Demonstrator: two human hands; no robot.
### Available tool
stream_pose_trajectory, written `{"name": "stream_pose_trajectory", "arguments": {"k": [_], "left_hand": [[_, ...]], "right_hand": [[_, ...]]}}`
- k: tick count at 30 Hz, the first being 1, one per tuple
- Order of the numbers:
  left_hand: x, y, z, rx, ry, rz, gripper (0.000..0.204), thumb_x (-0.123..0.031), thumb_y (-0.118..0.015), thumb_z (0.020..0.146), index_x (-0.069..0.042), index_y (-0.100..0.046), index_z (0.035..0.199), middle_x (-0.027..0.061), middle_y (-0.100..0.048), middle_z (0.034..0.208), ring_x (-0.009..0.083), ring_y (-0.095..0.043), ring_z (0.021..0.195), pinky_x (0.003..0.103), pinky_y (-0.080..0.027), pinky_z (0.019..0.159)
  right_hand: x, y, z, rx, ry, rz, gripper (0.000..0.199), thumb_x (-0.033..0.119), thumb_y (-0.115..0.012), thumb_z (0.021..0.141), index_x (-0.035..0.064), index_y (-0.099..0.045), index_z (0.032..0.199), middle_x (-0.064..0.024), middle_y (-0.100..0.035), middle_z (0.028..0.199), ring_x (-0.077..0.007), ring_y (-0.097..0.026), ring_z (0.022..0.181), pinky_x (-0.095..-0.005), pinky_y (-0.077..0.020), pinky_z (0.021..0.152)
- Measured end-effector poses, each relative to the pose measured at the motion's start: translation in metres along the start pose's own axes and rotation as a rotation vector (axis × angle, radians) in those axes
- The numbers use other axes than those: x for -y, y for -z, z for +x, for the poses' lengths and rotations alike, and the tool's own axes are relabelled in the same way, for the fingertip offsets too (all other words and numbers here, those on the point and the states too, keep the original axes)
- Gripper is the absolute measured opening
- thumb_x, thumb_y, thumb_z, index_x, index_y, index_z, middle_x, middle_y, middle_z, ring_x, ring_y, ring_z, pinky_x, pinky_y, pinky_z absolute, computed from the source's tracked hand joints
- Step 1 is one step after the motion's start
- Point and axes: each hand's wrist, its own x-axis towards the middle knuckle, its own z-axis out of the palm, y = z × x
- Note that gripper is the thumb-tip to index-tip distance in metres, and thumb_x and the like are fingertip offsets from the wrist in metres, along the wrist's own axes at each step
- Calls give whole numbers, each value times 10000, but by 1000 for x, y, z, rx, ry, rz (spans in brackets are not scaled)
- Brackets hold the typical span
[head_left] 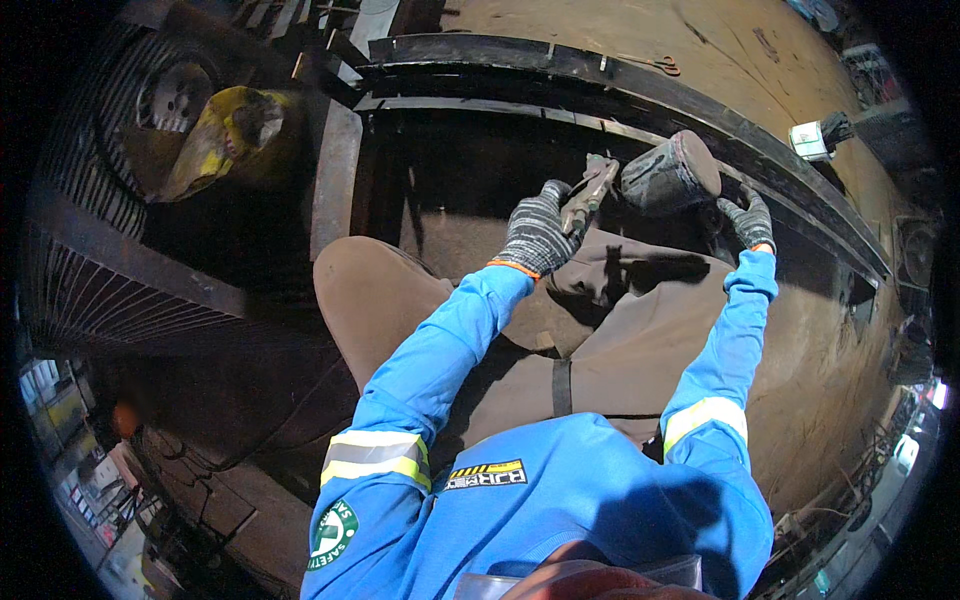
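Note:
My left hand (541,228), in a grey striped knit glove with an orange cuff, is closed around a worn, grey, plier-like metal tool (589,196); its exact kind is unclear. The tool points up and away from me, just left of a dirty cylindrical can (660,180). The can lies tilted, its pale round end toward the right. My right hand (750,219), gloved the same way, is beside that round end with its fingers apart. Nothing shows in it. Whether its fingertips touch the can cannot be made out.
Long dark steel beams (480,50) run across beyond my hands. Scissors with red handles (665,65) lie past them. A white container (808,141) stands far right. To the left are a yellow crumpled bag (225,140) and a ribbed dark metal part (100,270). My brown-covered legs (380,290) are spread below.

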Motion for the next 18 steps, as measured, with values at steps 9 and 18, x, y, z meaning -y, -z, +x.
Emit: {"name": "stream_pose_trajectory", "arguments": {"k": [9, 18], "left_hand": [[29, 36, 11, -280, 186, 168, 341, -315, -666, 752, -37, -555, 915, 202, -613, 705, 382, -618, 684, 439, -493, 637], [111, 120, -12, -873, 181, -326, 346, -163, -683, 797, -11, -576, 1089, 89, -637, 994, 175, -584, 858, 323, -463, 773]], "right_hand": [[106, -21, 78, 53, 346, -277, 992, 375, -826, 556, -3, -346, 1339, -246, -421, 1320, -341, -406, 1239, -378, -337, 1036], [162, -80, 191, 225, 651, -682, 1048, 322, -872, 467, -1, -359, 1321, -237, -414, 1326, -344, -399, 1241, -377, -352, 1028]]}}
